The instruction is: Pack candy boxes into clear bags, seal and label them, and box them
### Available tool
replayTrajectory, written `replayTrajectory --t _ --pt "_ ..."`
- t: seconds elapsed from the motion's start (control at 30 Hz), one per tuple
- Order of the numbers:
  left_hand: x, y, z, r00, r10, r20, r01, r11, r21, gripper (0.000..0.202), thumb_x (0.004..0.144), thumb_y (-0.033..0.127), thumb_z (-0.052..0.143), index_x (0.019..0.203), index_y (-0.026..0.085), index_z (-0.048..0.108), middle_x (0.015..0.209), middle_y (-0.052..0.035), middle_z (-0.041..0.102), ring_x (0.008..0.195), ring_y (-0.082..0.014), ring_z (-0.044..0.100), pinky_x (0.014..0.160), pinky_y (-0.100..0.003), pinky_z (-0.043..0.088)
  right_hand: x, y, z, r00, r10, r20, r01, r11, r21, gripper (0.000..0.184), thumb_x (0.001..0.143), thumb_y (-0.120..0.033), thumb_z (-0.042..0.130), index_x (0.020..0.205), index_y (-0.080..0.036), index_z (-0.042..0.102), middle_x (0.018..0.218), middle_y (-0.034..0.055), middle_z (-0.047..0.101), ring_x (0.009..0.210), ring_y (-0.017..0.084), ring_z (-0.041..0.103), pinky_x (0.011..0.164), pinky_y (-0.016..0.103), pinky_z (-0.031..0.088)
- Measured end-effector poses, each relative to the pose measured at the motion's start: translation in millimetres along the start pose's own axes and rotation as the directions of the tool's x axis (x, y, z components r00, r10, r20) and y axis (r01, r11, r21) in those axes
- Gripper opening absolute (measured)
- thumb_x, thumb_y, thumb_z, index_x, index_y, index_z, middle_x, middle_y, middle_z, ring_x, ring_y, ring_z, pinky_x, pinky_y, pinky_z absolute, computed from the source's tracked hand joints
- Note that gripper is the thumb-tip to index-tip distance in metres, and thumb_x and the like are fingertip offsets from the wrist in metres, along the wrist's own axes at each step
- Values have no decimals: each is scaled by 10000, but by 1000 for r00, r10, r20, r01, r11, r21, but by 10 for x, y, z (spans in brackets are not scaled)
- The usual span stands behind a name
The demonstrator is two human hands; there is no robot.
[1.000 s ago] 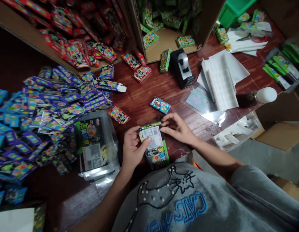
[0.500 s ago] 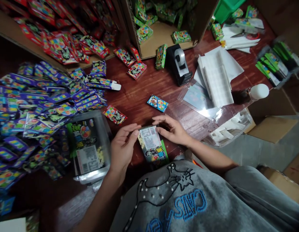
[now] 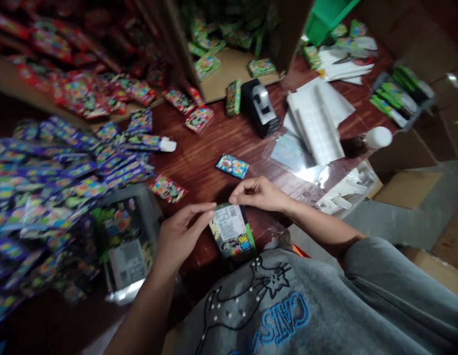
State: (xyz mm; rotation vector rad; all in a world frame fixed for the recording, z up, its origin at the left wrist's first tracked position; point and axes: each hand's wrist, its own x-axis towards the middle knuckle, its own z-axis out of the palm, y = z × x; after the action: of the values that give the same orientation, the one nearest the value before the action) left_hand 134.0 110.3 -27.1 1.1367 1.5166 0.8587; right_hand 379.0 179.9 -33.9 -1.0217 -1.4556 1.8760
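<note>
A green and black packet (image 3: 232,231) with a white barcode label stands against my chest at the near edge of the dark wooden table (image 3: 210,153). My left hand (image 3: 179,234) has its fingertips on the packet's upper left corner. My right hand (image 3: 258,194) pinches the packet's top edge, fingers curled together. A small blue box (image 3: 232,165) lies just beyond my right hand, and a small red box (image 3: 168,189) lies beyond my left hand.
A heap of blue and purple boxes (image 3: 54,172) covers the left. A clear bag with a large packet (image 3: 127,236) lies by my left arm. Cartons of red boxes (image 3: 84,74) and green boxes (image 3: 229,44) stand behind. A tape dispenser (image 3: 260,106) and white sheets (image 3: 317,123) sit right.
My left hand has shifted from wrapping the packet's side to touching its top corner. My right hand has lifted onto the top edge. The view has swung slightly and blurred.
</note>
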Motion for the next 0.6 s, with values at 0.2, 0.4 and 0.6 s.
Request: replayTrajectory --t 0.2,0.4,0.6 --pt "186 -171 -66 999 -2 45 -1 998 63 443 803 629 862 1011 247 779 1094 -74 836 1054 -284 796 1028 -435 637 -116 16 -263 947 -305 105 321 855 -408 231 996 -390 775 1135 -210 811 1293 98 762 1263 200 696 1153 383 537" --pt "439 -341 -154 976 189 106 -217 867 448 450 881 676 707 1029 260 793 1213 -94 769 1035 -300 751 999 -479 623 -554 -285 -1170 733 -357 -579 -404 457 -793 446 1016 -351 719 1406 -135 694 1477 238 639 1389 364 584 1210 541 471" --pt "402 -158 66 923 372 98 -359 741 568 394 960 570 661 1178 265 782 1336 -131 687 1269 -366 643 1165 -583 502 -910 -145 -1673 603 -115 -790 -731 317 -604 194 1020 -327 652 995 -204 801 1107 159 797 1096 322 707 873 390 547"
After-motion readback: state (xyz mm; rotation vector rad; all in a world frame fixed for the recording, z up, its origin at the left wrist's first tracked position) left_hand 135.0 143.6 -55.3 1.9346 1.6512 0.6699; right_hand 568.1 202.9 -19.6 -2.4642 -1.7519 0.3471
